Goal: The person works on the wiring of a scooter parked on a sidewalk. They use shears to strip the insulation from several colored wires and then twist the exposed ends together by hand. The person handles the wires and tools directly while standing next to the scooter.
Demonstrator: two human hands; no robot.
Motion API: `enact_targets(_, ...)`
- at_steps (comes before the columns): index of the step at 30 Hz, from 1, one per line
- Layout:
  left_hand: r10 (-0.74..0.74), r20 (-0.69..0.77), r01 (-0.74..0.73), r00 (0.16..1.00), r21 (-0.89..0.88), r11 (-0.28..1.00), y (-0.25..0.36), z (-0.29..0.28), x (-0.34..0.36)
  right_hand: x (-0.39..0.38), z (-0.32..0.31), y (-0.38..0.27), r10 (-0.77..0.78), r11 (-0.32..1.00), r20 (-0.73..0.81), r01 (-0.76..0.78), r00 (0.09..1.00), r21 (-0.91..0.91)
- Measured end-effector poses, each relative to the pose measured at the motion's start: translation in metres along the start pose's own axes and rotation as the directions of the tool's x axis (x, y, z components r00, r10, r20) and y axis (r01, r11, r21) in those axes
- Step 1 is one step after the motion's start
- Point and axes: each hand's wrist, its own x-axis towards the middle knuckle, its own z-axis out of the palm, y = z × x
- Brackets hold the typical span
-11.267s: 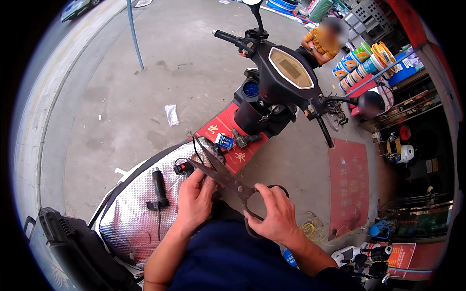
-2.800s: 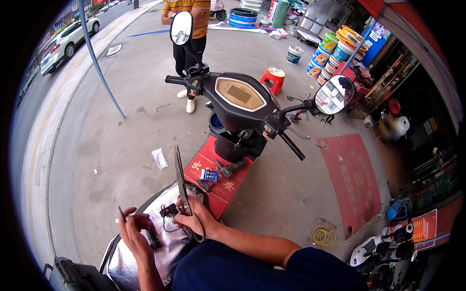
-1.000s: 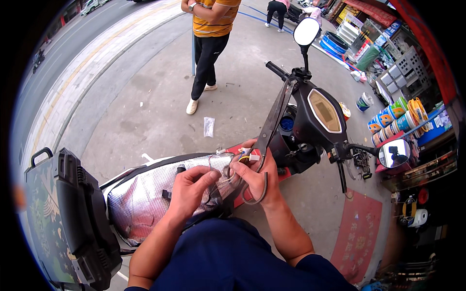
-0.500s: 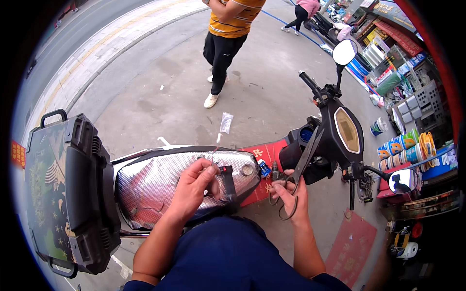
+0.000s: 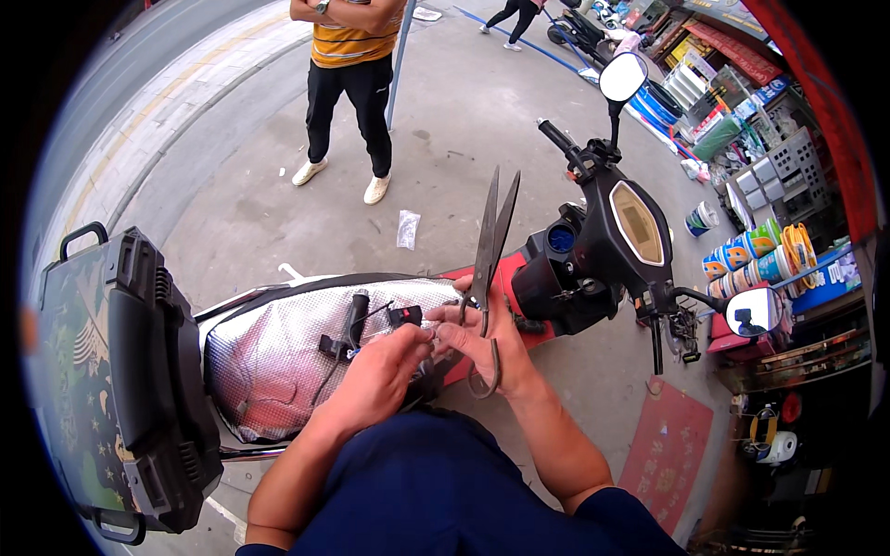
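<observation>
Large dark metal scissors [image 5: 485, 250] point upward in my right hand [image 5: 501, 347], with the finger loops hanging at the palm and the blades slightly apart. My left hand [image 5: 380, 371] is pinched closed, its fingertips meeting my right fingers. Whatever lies between those fingertips is too small to make out. Just beyond the left hand, on the silver quilted seat cover [image 5: 269, 343], lies a black grip-shaped part [image 5: 356, 320] with a thin black cable. Beside it is a small black switch block [image 5: 404, 316] with a red spot.
The seat belongs to a scooter with a black dashboard and handlebar [image 5: 640, 222] at right. A large top box [image 5: 130, 371] stands at left. A person in a striped shirt [image 5: 357, 37] stands beyond. A clear packet [image 5: 408, 229] lies on the ground; shop goods [image 5: 760, 250] line the right.
My right hand has moved left to meet my left hand, and the scissors now stand more upright. The grip-shaped part has come into view. The person in the striped shirt appears farther left.
</observation>
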Motion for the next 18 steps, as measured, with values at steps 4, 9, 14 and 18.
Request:
enact_targets(4,-0.031,0.096,0.020,0.995,0.110,0.994,-0.007,0.005,-0.002,-0.005,0.005,0.012,-0.007,0.991,-0.002,0.007,1.000,0.135)
enact_targets(9,-0.121,-0.079,0.132,0.990,0.160,0.978,-0.007,0.013,-0.005,-0.002,-0.017,0.010,-0.122,0.978,-0.205,0.153,0.971,0.140)
enact_targets(14,-0.160,-0.104,0.165,0.982,0.041,0.985,-0.034,0.026,0.009,-0.019,-0.039,0.010,-0.156,0.987,-0.245,0.145,0.957,-0.063)
enact_targets(18,-0.443,-0.002,0.363,0.897,-0.569,0.738,-0.045,0.020,0.035,-0.061,-0.076,0.029,0.035,0.984,-0.243,-0.076,0.969,-0.160)
